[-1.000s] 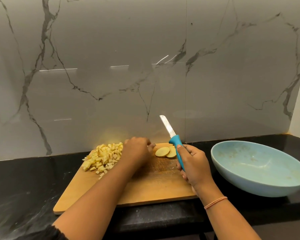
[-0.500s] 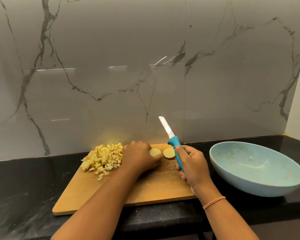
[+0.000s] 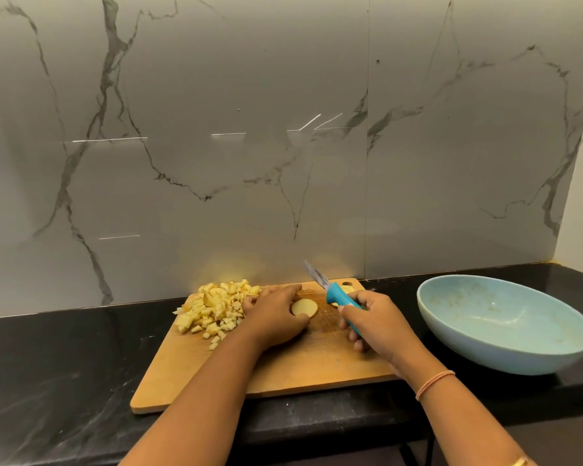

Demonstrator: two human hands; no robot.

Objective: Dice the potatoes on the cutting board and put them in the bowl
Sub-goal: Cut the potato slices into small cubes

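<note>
- Spanning the view, a black stone countertop (image 3: pixel 64 364) meets a grey, dark-veined marble wall (image 3: pixel 283 129). A wooden cutting board (image 3: pixel 300 371) lies on it, with a pale blue bowl (image 3: pixel 485 354) apart to its right.
- The left hand (image 3: pixel 273 317) pinches a round potato slice (image 3: pixel 304 307) at mid-board. The right hand (image 3: pixel 374 324) grips a teal-handled knife (image 3: pixel 337 295), its blade angled up and far-left.
- Further slices (image 3: pixel 346 289) sit behind the knife handle, mostly hidden, so their number is unclear.
- One board, one bowl and one knife are visible, plus one heap of diced potato (image 3: pixel 216 307) on the board's far-left corner.
</note>
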